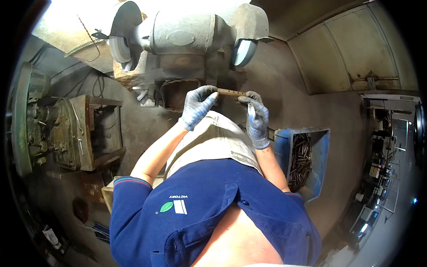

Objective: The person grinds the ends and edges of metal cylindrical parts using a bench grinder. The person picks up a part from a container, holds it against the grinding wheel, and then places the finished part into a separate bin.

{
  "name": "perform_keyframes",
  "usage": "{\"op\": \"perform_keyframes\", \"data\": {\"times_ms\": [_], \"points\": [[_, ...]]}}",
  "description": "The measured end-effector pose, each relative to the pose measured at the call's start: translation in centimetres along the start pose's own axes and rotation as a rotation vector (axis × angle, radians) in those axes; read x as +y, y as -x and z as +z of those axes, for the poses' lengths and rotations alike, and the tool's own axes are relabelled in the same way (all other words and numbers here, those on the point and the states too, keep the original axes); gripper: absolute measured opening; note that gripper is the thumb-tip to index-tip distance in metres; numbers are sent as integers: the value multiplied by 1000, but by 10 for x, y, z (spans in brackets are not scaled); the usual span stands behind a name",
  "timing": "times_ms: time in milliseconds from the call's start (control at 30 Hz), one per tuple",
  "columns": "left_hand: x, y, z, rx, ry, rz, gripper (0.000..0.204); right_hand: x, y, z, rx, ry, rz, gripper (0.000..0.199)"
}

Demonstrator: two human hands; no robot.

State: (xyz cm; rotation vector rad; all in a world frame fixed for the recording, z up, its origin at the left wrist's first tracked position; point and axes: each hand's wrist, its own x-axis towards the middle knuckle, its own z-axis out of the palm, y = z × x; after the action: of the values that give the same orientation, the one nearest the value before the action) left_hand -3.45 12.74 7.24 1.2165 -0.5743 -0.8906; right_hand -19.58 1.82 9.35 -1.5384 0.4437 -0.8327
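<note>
Both hands (227, 111) grip the rod (231, 92) between them.

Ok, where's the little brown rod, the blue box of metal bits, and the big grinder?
brown rod (231, 92), head view, middle of the rod between the gloved hands.
blue box (323, 147), head view, its right wall.
grinder (187, 33), head view, centre of its grey motor body.

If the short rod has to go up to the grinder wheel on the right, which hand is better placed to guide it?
Probably the right hand. It pinches the rod at the end lying almost directly below the right grinding wheel. The left hand holds the other end, nearer the grinder's middle, so it suits steadying.
</note>
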Motion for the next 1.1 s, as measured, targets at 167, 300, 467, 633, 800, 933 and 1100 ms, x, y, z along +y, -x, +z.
{"op": "perform_keyframes", "data": {"times_ms": [167, 300, 467, 633, 800, 933, 1100], "points": [[-6, -17, 7, 98, 64, -128, 20, 15, -1, -11, -29, 118, -22, 23], [-17, -37, 14, 157, 7, -76, 17, 38, -15, -27, -56, 365, -121, 25], [-46, -65, 25, 183, -5, -9, 15, 53, -37, -42, 4, 528, -251, 24], [-46, -89, 43, 235, 104, -119, 11, 76, -57, -57, -4, 439, -150, 23], [-55, -104, 57, 281, 94, -128, 9, 91, -72, -72, 25, 312, -32, 21], [-66, -115, 64, 286, 187, -167, 9, 101, -77, -79, 72, 142, 54, 18], [-63, -120, 68, 284, 137, -192, 9, 105, -81, -81, 111, 49, 95, 15]]}}
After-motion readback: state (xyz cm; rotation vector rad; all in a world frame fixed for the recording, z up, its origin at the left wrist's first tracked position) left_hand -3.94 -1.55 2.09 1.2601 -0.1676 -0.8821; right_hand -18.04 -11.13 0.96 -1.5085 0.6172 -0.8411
